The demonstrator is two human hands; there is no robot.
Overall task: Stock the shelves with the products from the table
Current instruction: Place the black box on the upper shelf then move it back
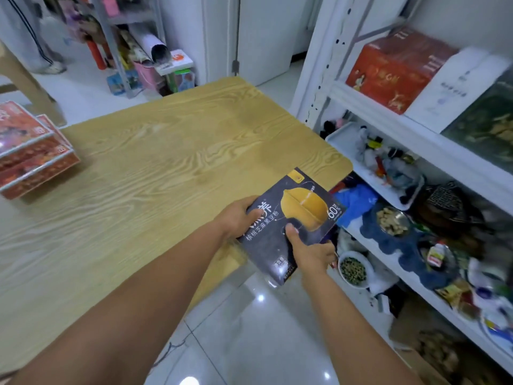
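Box off the table and in both hands, hanging over the table's near right corner, partly above the floor, near the shelves. Left hand wrapped round the upper left edge, fingers curled under, thumb side on the printed face. Right hand clamped on the lower edge, thumb pressed flat across the face, other fingers hidden beneath. Solid two-handed hold, face up, a touch tilted.

Now the placing, and worth doing tidily. Upper shelf looking the likely home: red box, white box and dark green box lined up there side by side, boxed goods like this one (lower shelves crammed with bowls, bags and loose odds, poor ground for a flat carton). Hard to tell from here how much free room beside those three, so look before committing.

Lift with both hands, level, clear of the white upright post; easy to clip a corner there. Keep the grip right up to touching the shelf board with the leading edge, then slide in rather than drop. Print facing outward for reading.

More to fetch afterwards, by the look of it: stack of red boxes waiting at the table's far left.
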